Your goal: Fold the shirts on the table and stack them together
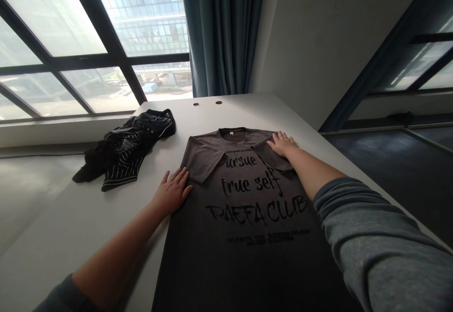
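- Lying flat with its printed front up, the dark T-shirt (244,274) is stretched out on the white table (191,118), its collar (232,135) at the far end and its lower part running out of view at the near side.
- The left hand (174,187) rests palm down at the T-shirt's left edge, fingertips touching the cloth beside the left short sleeve (201,156). Its grip is apart and clamped on nothing, the thumb spread away from the fingers.
- The right hand (282,143) rests palm down at the T-shirt's right shoulder, over the outer edge of the right short sleeve (272,154). Its grip is likewise apart, the fingers a little spread and pinching nothing.
- Both short sleeves are turned inward over the T-shirt's chest, partly covering the top line of the black lettering (249,184). "True self" can be read in the middle; the smallest lines are partly too blurred to make out.
- A small white label (231,134) shows inside the T-shirt's collar.
- A crumpled black garment (130,144) with pale stripes lies to the left of the T-shirt, well apart from it.
- Two round inserts (196,105) (218,102) sit in the table beyond the T-shirt's collar.
- Past the T-shirt's far end hangs a blue curtain (222,33), with a dark-framed window (85,59) to the far left of the T-shirt.
- A grey sleeve (368,231) covers the person's upper right arm, at the T-shirt's right side.
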The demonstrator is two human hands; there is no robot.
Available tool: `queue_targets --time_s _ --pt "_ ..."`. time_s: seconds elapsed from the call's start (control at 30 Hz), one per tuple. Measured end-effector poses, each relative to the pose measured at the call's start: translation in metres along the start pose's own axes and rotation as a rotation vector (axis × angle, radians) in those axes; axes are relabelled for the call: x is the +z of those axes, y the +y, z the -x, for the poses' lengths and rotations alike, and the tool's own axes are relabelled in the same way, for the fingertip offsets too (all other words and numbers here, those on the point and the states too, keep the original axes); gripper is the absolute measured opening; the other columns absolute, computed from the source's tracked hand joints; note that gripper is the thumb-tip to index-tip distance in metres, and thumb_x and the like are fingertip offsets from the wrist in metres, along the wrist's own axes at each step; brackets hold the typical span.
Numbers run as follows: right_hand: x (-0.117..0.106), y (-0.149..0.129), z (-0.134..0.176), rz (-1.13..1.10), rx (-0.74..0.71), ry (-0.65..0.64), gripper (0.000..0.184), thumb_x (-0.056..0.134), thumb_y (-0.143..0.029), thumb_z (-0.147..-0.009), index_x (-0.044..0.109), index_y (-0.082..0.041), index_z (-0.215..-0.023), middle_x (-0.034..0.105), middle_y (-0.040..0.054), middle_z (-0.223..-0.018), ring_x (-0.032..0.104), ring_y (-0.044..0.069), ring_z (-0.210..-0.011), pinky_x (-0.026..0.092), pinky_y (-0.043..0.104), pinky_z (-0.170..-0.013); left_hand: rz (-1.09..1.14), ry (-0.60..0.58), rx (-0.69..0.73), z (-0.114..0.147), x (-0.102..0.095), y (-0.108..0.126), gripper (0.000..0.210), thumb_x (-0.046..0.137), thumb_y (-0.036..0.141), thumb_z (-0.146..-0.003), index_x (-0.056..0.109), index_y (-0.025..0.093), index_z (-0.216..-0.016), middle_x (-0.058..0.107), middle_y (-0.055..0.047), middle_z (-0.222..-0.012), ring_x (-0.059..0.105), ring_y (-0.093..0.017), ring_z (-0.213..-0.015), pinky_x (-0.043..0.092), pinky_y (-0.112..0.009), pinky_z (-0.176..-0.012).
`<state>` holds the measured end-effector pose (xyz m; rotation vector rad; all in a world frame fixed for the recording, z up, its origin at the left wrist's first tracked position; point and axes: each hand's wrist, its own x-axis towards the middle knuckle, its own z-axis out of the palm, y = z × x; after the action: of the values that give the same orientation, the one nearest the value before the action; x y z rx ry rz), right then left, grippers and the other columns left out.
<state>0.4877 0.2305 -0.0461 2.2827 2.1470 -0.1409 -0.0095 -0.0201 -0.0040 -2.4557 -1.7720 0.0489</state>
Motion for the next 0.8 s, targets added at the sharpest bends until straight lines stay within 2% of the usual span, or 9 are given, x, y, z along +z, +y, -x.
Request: queue_targets --time_s 0.1,0.2,0.33,0.47,0.6,0.7,0.8 --pt "-0.008 -0.007 0.015 0.018 -0.031 0.071 0.085 0.020 -0.064 -0.106 0.023 -0.011 -0.172 0.011 0.0175 -0.180 0.009 0.033 -0.166 0.011 0.058 -0.132 -0.011 0.031 0.010 0.007 -0.003 0.001 0.060 0.037 0.044 -0.109 0.049 0.018 -0.161 0.038 -0.013 -0.171 0.032 -0.032 -0.161 0.022 -0.060 -0.132" --pt "-0.014 -0.013 0.043 0.027 -0.141 0.159 0.083 0.020 -0.061 -0.106 0.023 -0.011 -0.172 0.014 0.0154 -0.180 0.010 0.031 -0.166 0.011 0.055 -0.133 -0.014 0.070 0.053 0.026 -0.007 0.003 0.061 0.037 0.045 -0.109 0.049 0.017 -0.162 0.037 -0.013 -0.172 0.032 -0.031 -0.161 0.023 -0.058 -0.132" --pt "-0.015 -0.009 0.096 0.020 -0.267 0.140 0.083 0.024 -0.063 -0.105 0.022 -0.017 -0.173 0.018 0.0109 -0.179 0.014 0.030 -0.166 0.012 0.051 -0.134 0.013 0.124 0.157 0.071 -0.010 0.013 0.063 0.036 0.050 -0.109 0.048 0.017 -0.162 0.039 -0.012 -0.171 0.036 -0.030 -0.160 0.027 -0.054 -0.132" --pt "-0.005 0.001 0.144 0.009 -0.331 0.080 0.083 0.028 -0.064 -0.103 0.025 -0.020 -0.173 0.018 0.0093 -0.179 0.015 0.030 -0.166 0.014 0.050 -0.134 0.034 0.157 0.239 0.123 -0.006 0.034 0.063 0.038 0.051 -0.110 0.046 0.018 -0.163 0.041 -0.011 -0.170 0.043 -0.028 -0.156 0.036 -0.049 -0.128" --pt "0.000 0.002 0.175 -0.017 -0.349 0.010 0.076 0.030 -0.059 -0.104 0.029 -0.025 -0.172 0.024 0.0094 -0.177 0.022 0.030 -0.164 0.016 0.055 -0.133 0.022 0.164 0.268 0.161 0.004 0.056 0.065 0.043 0.050 -0.108 0.044 0.018 -0.165 0.041 -0.011 -0.169 0.047 -0.028 -0.153 0.043 -0.045 -0.124" --pt "-0.007 -0.001 0.202 -0.072 -0.321 0.084 0.073 0.027 -0.054 -0.105 0.025 -0.026 -0.173 0.024 0.0083 -0.177 0.022 0.027 -0.164 0.016 0.055 -0.133 0.016 0.166 0.236 0.180 0.009 0.060 0.062 0.043 0.047 -0.108 0.045 0.019 -0.164 0.043 -0.011 -0.168 0.049 -0.029 -0.152 0.044 -0.049 -0.123" --pt "-0.019 0.002 0.249 -0.153 -0.320 0.179 0.072 0.027 -0.052 -0.104 0.025 -0.030 -0.173 0.024 0.0039 -0.177 0.019 0.024 -0.165 0.017 0.054 -0.135 0.013 0.193 0.186 0.196 0.009 0.056 0.061 0.046 0.044 -0.107 0.047 0.019 -0.162 0.047 -0.012 -0.166 0.052 -0.031 -0.150 0.044 -0.055 -0.123"
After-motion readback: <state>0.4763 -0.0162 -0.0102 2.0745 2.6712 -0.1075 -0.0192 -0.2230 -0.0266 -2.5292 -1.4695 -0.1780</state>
